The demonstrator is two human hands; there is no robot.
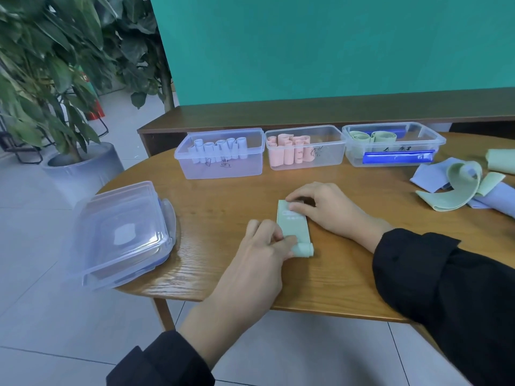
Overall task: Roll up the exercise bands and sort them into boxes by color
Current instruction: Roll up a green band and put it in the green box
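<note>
Rolling begins at the near end: our left hand (262, 243) has its fingertips (287, 242) curled onto the small coil of the green band (292, 222), pinching it where the roll has just started, at the end closest to us. Our right hand (326, 208) bends its fingers (295, 200) down onto the far end of the same band, pinning it flat against the wooden table (223, 204).

Between the 2 hands the band lies flat near the table's middle, its long axis running from us toward the boxes, leaning slightly to the left as it goes away. The coil's own axis lies crosswise, left to right, so we judge the roll must travel away from us, toward the right hand. The left hand is the nearer one to the coil.

Beyond the band stand 3 clear boxes in a row: the left box (220, 168) with pale lilac rolls, the middle box (328, 160) with pink rolls, and the right box (395, 156) holding green rolls. That right box lies ahead and to the right, nearer our right hand. Loose bands (459, 188) wait at the far right, and stacked lids (122, 235) sit at the left edge.
</note>
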